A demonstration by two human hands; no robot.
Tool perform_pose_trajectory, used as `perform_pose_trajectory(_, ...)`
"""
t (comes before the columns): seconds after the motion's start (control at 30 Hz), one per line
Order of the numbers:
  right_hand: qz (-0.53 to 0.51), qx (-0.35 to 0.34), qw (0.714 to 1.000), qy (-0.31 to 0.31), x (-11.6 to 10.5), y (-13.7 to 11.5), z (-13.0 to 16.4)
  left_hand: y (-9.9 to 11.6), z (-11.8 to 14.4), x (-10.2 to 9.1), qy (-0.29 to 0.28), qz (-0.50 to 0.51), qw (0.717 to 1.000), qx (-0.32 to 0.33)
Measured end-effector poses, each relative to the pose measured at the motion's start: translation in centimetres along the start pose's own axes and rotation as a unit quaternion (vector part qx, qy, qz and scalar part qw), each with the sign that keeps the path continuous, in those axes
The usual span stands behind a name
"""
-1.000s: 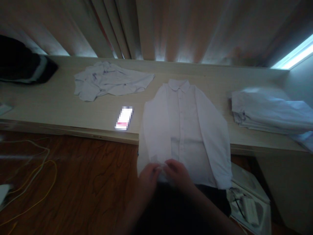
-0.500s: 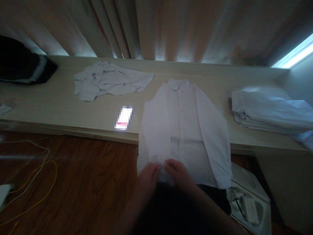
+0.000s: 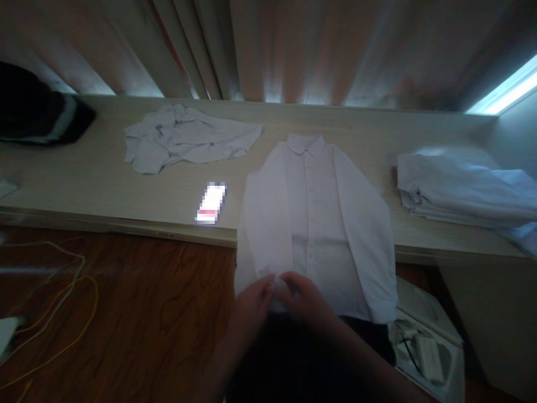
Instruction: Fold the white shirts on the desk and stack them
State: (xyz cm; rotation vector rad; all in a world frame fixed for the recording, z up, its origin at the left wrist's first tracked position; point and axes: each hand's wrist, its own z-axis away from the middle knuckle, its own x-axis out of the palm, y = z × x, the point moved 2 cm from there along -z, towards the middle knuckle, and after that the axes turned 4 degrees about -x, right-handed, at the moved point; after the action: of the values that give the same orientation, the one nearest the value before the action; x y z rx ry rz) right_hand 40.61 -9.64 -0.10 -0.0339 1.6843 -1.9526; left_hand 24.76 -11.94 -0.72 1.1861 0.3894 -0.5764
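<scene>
A white long-sleeved shirt (image 3: 300,218) lies front up, its collar towards the back of the desk and its lower part hanging over the front edge. Its sleeves are laid down along the body. At the cuff end of the sleeve on the left, my left hand (image 3: 254,296) pinches the cloth. Close beside it, my right hand (image 3: 304,294) has its fingers closed on the same cuff. The fingertips of both hands nearly meet, and the bit of cloth between them is partly hidden.
On the desk (image 3: 104,193) lie a crumpled white garment (image 3: 188,137), a lit phone (image 3: 211,202) and, at right, a stack of folded white clothes (image 3: 461,187). A black bag-like thing (image 3: 37,106) sits far left. Cables (image 3: 84,268) cross the floor; an open box (image 3: 428,336) stands right.
Both hands stay at the cuff, and their fingers have shifted slightly on it, drawing a little closer together. The shirt and the other things lie as before.
</scene>
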Motion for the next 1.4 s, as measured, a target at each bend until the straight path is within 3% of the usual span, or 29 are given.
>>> perform_pose_trajectory(0.6,0.113,-0.070,0.991,0.032,0.7,0.9,0.4,1.0,0.2,-0.2,-0.043,-0.033,0.997,-0.060)
perform_pose_trajectory(0.93,0.211,-0.134,0.966,0.073,1.2,1.5,0.5,1.6,0.3,-0.3,-0.047,-0.029,0.998,0.002)
perform_pose_trajectory(1.1,0.219,-0.199,0.947,0.127,0.4,0.9,0.4,1.7,0.4,0.1,-0.036,-0.034,0.999,-0.001)
perform_pose_trajectory(1.27,0.186,-0.190,0.956,0.122,0.2,0.5,0.3,1.7,0.3,0.0,-0.019,-0.029,0.999,-0.008)
perform_pose_trajectory(1.4,0.223,-0.231,0.940,0.117,0.7,0.7,0.5,1.4,0.5,0.1,-0.034,0.028,0.999,-0.031)
